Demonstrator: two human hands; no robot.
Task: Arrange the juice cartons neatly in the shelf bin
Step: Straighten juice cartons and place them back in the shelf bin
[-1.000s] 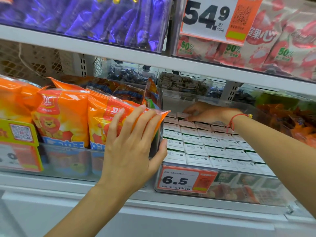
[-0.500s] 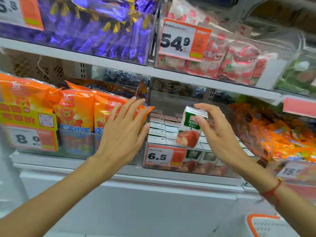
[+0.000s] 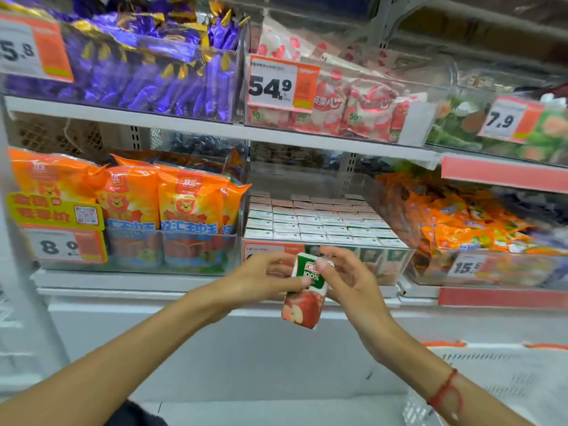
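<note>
Head view: both left hand (image 3: 264,279) and right hand (image 3: 350,281) now pinch the juice carton (image 3: 302,298), lowered before the bin (image 3: 396,265).

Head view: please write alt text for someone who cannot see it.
Both hands, left hand and right hand, hold one apple juice carton in front of a clear shelf bin packed with rows of cartons, between orange snack bags and other packets.

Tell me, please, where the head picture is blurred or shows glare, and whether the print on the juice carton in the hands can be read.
Head view: the held juice carton is fairly sharp, "100%" readable, smaller print not; the right hand and left hand are slightly soft; the right edge smears, blurring the orange snack bags; glare streaks the clear bin fronts; shelves bend from wide-angle distortion.
</note>
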